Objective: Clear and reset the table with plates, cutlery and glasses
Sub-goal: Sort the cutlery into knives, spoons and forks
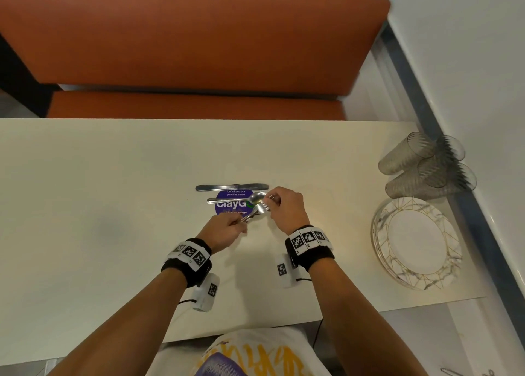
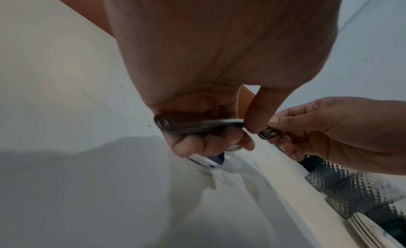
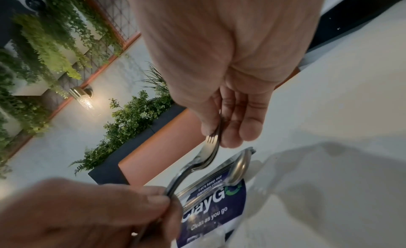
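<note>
Two steel forks (image 1: 257, 211), nested together, hang just above the cream table (image 1: 113, 191). My left hand (image 1: 240, 225) grips their handles (image 2: 197, 125). My right hand (image 1: 271, 202) pinches the tine end (image 3: 212, 140) between thumb and fingers. Just behind the forks a spoon (image 1: 250, 198) lies flat across a round purple sticker (image 1: 227, 205). A table knife (image 1: 231, 187) lies parallel to it, a little farther back. In the right wrist view the spoon bowl (image 3: 238, 166) sits right below the curved fork necks (image 3: 206, 159).
A stack of marbled, gold-lined plates (image 1: 416, 242) sits at the table's right end. Several clear ribbed glasses (image 1: 426, 165) lie on their sides behind it, against the wall. An orange bench (image 1: 184, 48) runs along the table's far side.
</note>
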A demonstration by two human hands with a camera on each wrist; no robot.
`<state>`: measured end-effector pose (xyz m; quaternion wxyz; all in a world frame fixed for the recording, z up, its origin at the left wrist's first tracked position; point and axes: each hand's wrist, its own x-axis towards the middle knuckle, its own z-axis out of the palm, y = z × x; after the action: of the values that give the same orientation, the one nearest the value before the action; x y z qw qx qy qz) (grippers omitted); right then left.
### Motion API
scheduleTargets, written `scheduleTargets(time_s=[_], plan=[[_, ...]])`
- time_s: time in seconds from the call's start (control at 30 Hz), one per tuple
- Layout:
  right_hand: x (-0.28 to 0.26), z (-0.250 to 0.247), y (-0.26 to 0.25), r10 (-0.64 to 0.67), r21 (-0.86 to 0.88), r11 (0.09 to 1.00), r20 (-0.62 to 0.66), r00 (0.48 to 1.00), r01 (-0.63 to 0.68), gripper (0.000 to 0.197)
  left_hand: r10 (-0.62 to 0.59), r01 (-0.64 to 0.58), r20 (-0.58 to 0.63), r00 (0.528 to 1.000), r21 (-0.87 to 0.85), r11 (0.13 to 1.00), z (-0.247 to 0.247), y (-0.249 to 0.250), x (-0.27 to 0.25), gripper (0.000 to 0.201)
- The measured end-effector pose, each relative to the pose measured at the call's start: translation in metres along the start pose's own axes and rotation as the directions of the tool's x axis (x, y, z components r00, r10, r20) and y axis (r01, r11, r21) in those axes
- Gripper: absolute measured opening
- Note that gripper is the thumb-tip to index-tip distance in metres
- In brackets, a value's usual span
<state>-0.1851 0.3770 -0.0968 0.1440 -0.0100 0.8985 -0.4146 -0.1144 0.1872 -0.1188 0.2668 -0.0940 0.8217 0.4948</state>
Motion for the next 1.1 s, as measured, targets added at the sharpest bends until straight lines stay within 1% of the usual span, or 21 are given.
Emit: scheduleTargets(time_s=[0.07,0.1,0.17,0.3,0.4,0.5,0.63,0.7,0.77,0.87,0.97,1.1], plan=[[-0.001,0.003,0.001,0.054,0.053,0.997,-0.005,0.999,-0.054,0.002,0.041,-0.036,-0.07,0.997,0.071,0.997,-0.004,-0.008,-0.001,0.009],[-0.001,0.004,0.002,0.086,0.086,0.993,-0.011,0.996,-0.085,0.002,0.052,-0.046,-0.106,0.993,0.064,0.997,-0.006,-0.011,-0.001,0.008],[-0.002,0.009,0.003,0.156,0.162,0.975,-0.026,0.987,-0.15,0.003,0.067,-0.061,-0.169,0.983,0.039,0.997,-0.012,-0.018,0.001,0.015],[-0.006,0.021,0.009,0.297,0.347,0.897,-0.012,0.955,-0.275,0.007,0.197,-0.157,-0.246,0.949,0.175,0.972,-0.022,-0.028,0.01,0.016],[-0.005,0.029,0.015,0.366,0.399,0.851,0.02,0.93,-0.343,0.009,0.213,-0.146,-0.274,0.938,0.245,0.958,-0.025,-0.032,0.019,0.017],[-0.001,0.035,0.018,0.407,0.385,0.839,0.024,0.913,-0.384,0.008,0.238,-0.118,-0.301,0.923,0.368,0.922,-0.021,-0.033,0.025,0.019],[0.003,0.04,0.021,0.411,0.35,0.854,0.002,0.912,-0.386,0.005,0.297,-0.114,-0.376,0.878,0.437,0.892,-0.015,-0.036,0.023,0.018],[0.005,0.044,0.023,0.38,0.279,0.89,-0.022,0.925,-0.36,0.004,0.329,-0.132,-0.389,0.86,0.455,0.881,-0.012,-0.038,0.024,0.018],[0.008,0.047,0.024,0.335,0.169,0.931,-0.047,0.941,-0.323,0.005,0.345,-0.144,-0.406,0.846,0.449,0.882,-0.01,-0.039,0.026,0.019],[0.009,0.048,0.024,0.282,0.026,0.959,-0.076,0.956,-0.281,0.009,0.336,-0.143,-0.414,0.846,0.431,0.891,-0.011,-0.04,0.03,0.02],[0.01,0.047,0.025,0.295,0.016,0.955,-0.101,0.95,-0.295,0.01,0.309,-0.132,-0.414,0.856,0.403,0.906,-0.012,-0.041,0.031,0.02],[0.01,0.049,0.026,0.314,0.023,0.949,-0.101,0.944,-0.313,0.01,0.278,-0.117,-0.404,0.871,0.38,0.918,-0.013,-0.041,0.03,0.022]])
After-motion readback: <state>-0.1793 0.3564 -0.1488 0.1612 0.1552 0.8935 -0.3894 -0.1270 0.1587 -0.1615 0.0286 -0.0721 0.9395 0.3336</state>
